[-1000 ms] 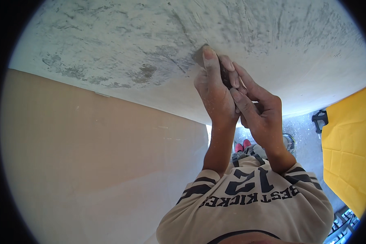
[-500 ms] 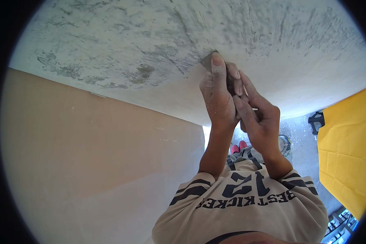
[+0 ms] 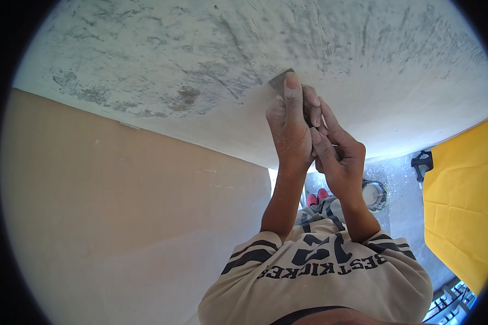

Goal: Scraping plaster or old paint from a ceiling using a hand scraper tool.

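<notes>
Hands working overhead: left hand and right hand are together gripping a scraper, fingers closed round its hidden handle. Only the grey blade corner is showing above the left fingertips, pressing against the white plastered surface by a streaked grey patch. Tan wall is lying to the left; yellow sheet and a bucket are sitting below right.

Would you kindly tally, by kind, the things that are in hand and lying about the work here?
Hands: 2, left hand and right hand, both on the scraper
Scrapers: 1, scraper with its blade against the plastered surface
Buckets: 1, bucket on the floor below
Yellow sheets: 1, yellow sheet at the right
Total: 5
</notes>
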The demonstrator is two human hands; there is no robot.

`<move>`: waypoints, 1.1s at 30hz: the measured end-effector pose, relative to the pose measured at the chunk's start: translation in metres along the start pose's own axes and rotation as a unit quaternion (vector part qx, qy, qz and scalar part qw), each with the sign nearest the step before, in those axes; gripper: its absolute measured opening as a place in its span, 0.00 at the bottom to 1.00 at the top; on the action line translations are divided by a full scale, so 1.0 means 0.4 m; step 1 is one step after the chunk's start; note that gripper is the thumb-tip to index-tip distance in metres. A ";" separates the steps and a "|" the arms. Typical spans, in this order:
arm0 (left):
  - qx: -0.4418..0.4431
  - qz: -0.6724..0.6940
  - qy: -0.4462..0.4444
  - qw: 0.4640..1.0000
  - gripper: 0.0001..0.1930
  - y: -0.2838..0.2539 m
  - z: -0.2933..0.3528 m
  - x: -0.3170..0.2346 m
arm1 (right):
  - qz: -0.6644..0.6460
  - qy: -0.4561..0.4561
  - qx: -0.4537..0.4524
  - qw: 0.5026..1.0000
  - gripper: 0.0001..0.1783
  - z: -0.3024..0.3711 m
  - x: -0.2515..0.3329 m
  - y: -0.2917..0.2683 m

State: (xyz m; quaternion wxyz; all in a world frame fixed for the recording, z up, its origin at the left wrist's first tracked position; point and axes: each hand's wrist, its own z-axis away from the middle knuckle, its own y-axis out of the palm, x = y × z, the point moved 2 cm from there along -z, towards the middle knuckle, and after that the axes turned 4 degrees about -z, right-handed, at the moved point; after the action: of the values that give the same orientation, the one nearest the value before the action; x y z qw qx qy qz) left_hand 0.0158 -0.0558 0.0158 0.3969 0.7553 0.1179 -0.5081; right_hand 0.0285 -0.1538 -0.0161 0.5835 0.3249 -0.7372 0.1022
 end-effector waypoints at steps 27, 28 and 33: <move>0.073 -0.076 -0.009 0.994 0.29 0.015 -0.005 -0.003 | -0.142 0.057 0.099 0.983 0.27 0.012 0.010 -0.076; 0.071 -0.076 -0.011 0.995 0.29 0.017 -0.004 0.000 | -0.142 0.060 0.099 0.983 0.27 0.011 0.021 -0.072; 0.099 0.070 -0.090 0.988 0.28 0.069 0.042 0.036 | -0.061 0.004 0.004 0.998 0.28 -0.006 0.034 -0.090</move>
State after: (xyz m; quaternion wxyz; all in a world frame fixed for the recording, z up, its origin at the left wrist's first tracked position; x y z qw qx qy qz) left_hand 0.0271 -0.0894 0.0137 0.3635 0.7484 -0.0227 -0.5543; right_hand 0.0504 -0.1852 -0.0112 0.5904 0.3711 -0.7132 0.0710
